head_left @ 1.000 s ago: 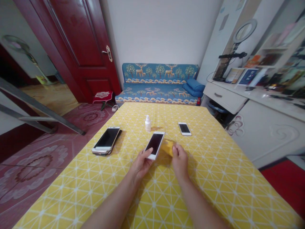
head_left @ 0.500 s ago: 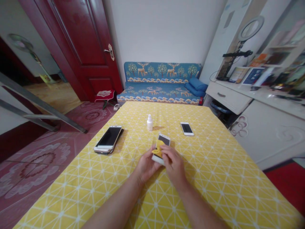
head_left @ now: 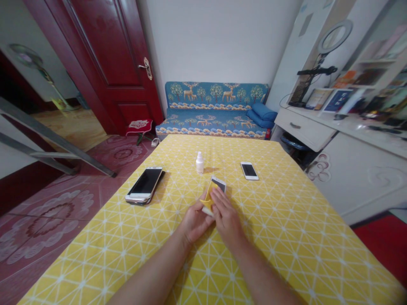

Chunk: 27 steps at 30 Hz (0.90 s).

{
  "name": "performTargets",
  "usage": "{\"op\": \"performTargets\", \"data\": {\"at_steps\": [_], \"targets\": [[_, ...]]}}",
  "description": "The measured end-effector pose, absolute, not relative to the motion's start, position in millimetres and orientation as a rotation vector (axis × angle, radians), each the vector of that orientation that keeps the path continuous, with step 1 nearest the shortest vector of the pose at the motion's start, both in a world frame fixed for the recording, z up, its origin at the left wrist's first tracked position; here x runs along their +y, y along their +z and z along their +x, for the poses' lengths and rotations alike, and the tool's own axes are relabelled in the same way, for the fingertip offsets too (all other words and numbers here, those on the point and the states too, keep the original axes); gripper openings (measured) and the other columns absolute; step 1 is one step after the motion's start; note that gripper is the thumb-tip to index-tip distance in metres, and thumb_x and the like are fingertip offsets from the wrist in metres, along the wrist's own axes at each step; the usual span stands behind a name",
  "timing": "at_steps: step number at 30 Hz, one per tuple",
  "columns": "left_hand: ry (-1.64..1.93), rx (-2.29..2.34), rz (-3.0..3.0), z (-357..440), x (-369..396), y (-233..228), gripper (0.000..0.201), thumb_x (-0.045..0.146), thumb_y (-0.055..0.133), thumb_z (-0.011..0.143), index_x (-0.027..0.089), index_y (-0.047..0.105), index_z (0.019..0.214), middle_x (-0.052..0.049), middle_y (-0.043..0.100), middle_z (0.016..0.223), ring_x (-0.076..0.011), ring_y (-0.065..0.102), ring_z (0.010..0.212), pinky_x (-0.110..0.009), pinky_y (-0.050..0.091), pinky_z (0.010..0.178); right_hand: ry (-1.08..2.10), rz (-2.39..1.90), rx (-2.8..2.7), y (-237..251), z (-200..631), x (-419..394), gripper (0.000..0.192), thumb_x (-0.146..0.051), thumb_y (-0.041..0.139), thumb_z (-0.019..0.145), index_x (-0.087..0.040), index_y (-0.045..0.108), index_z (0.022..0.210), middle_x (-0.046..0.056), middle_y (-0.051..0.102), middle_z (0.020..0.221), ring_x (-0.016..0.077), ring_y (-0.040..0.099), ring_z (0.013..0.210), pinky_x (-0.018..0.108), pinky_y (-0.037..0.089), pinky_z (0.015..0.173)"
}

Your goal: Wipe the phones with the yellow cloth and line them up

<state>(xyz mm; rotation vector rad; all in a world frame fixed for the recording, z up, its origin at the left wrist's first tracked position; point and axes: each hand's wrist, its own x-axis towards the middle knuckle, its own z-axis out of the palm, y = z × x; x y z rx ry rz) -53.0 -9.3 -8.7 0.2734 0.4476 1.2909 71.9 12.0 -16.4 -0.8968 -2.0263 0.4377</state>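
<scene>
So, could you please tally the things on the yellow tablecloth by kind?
Phones: 4, one under the hands, a stack of two at the left, one white at the right
Small white bottle: 1
Yellow cloth: 1
Total: 6

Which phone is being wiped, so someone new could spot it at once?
On the yellow table, look at the middle, just in front of the white bottle. The phone there is held by the left hand while the right hand presses a yellow cloth on it; the others lie untouched.
</scene>
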Motion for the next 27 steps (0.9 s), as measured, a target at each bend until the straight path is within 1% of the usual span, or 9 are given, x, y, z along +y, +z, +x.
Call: {"op": "performTargets", "data": {"at_steps": [6, 9, 11, 13, 15, 17, 20, 23, 27], "targets": [[1.179, 0.468, 0.519, -51, -18, 3, 0.04, 0.026, 0.058, 0.088, 0.026, 0.057, 0.127, -0.008, 0.06, 0.13, -0.0222, 0.061, 0.109, -0.035, 0.05, 0.088, 0.452, -1.07, -1.866, -23, 81, 26, 0.046, -0.024, 0.031, 0.098, -0.015, 0.045, 0.141, 0.013, 0.042, 0.148, 0.0213, 0.033, 0.141, 0.049, 0.031, 0.115], [1.127, 0.487, 0.616, -50, -21, 9, 0.042, 0.027, 0.059, 0.086, 0.026, 0.057, 0.128, -0.01, 0.06, 0.128, -0.0237, 0.061, 0.108, -0.035, 0.05, 0.087, 0.463, -1.108, -1.786, -20, 85, 28, 0.048, -0.028, 0.033, 0.098, -0.017, 0.039, 0.144, 0.013, 0.04, 0.15, 0.0229, 0.033, 0.14, 0.052, 0.031, 0.114], [1.093, 0.492, 0.677, -49, -22, 11, 0.042, 0.029, 0.061, 0.085, 0.024, 0.058, 0.126, -0.011, 0.063, 0.12, -0.023, 0.064, 0.098, -0.035, 0.05, 0.083, 0.441, -1.088, -1.765, -15, 88, 28, 0.049, -0.029, 0.035, 0.098, -0.02, 0.035, 0.146, 0.012, 0.04, 0.149, 0.0241, 0.035, 0.139, 0.053, 0.032, 0.113], [1.038, 0.486, 0.736, -49, -23, 11, 0.042, 0.032, 0.062, 0.083, 0.019, 0.06, 0.123, -0.013, 0.066, 0.107, -0.0222, 0.066, 0.085, -0.035, 0.051, 0.078, 0.383, -1.011, -1.794, -9, 90, 26, 0.047, -0.027, 0.037, 0.097, -0.024, 0.039, 0.144, 0.01, 0.042, 0.148, 0.0246, 0.038, 0.137, 0.052, 0.034, 0.111], [0.986, 0.473, 0.775, -50, -23, 10, 0.044, 0.033, 0.062, 0.082, 0.016, 0.06, 0.122, -0.013, 0.067, 0.098, -0.0222, 0.067, 0.077, -0.036, 0.05, 0.075, 0.315, -0.915, -1.837, -3, 93, 25, 0.04, -0.024, 0.038, 0.097, -0.025, 0.051, 0.134, 0.009, 0.048, 0.142, 0.0243, 0.042, 0.132, 0.05, 0.035, 0.11], [0.966, 0.465, 0.784, -51, -23, 10, 0.048, 0.032, 0.063, 0.081, 0.017, 0.058, 0.126, -0.013, 0.067, 0.099, -0.0226, 0.067, 0.076, -0.037, 0.051, 0.073, 0.277, -0.872, -1.836, 1, 94, 25, 0.034, -0.022, 0.038, 0.096, -0.024, 0.06, 0.122, 0.009, 0.055, 0.131, 0.0238, 0.048, 0.125, 0.048, 0.039, 0.107], [0.964, 0.469, 0.771, -52, -23, 9, 0.055, 0.029, 0.063, 0.08, 0.021, 0.053, 0.133, -0.013, 0.066, 0.107, -0.0223, 0.067, 0.077, -0.038, 0.052, 0.073, 0.279, -0.904, -1.754, 3, 95, 26, 0.031, -0.022, 0.038, 0.097, -0.022, 0.063, 0.114, 0.01, 0.062, 0.117, 0.0234, 0.055, 0.115, 0.047, 0.045, 0.1], [0.975, 0.477, 0.749, -52, -22, 5, 0.052, 0.031, 0.064, 0.081, 0.02, 0.054, 0.131, -0.013, 0.066, 0.107, -0.0225, 0.068, 0.079, -0.039, 0.052, 0.076, 0.279, -0.878, -1.742, 3, 93, 25, 0.03, -0.02, 0.038, 0.096, -0.022, 0.064, 0.112, 0.01, 0.062, 0.122, 0.0247, 0.052, 0.122, 0.05, 0.042, 0.104], [1.072, 0.48, 0.571, -54, -17, -3, 0.032, 0.033, 0.065, 0.082, 0.015, 0.066, 0.108, -0.01, 0.069, 0.098, -0.0199, 0.067, 0.083, -0.033, 0.054, 0.075, 0.332, -0.744, -1.917, 3, 85, 16, 0.033, -0.014, 0.041, 0.095, -0.023, 0.063, 0.118, 0.007, 0.062, 0.128, 0.0241, 0.042, 0.135, 0.054, 0.031, 0.113]]}}
